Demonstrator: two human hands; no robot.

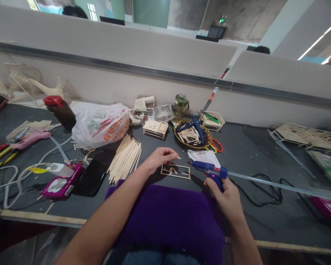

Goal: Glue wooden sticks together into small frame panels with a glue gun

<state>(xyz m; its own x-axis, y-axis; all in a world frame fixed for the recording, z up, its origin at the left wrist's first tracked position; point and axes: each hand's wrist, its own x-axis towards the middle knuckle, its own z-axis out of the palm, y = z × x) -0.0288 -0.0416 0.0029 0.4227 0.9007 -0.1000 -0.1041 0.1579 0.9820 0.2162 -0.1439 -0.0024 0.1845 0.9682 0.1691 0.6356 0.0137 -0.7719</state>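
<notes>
My right hand (228,200) is wrapped round the grip of a blue glue gun (211,170), its nozzle pointing left. A clear glue stick (253,177) runs out of the gun's back end. Between the fingertips of my left hand (162,159) is a short wooden stick (178,158), held just above the table. Below it lies a flat rectangular frame of wooden sticks (176,177), with small pieces inside. The left hand hides part of the frame's upper left corner. White paper (206,157) lies behind the glue gun's nozzle.
A bundle of wooden sticks (125,158) and a black phone (95,175) lie to the left. Behind are a plastic bag (102,127), a small wooden model (155,129) and a basket of stick pieces (189,135). A black cable (260,202) curls on the right.
</notes>
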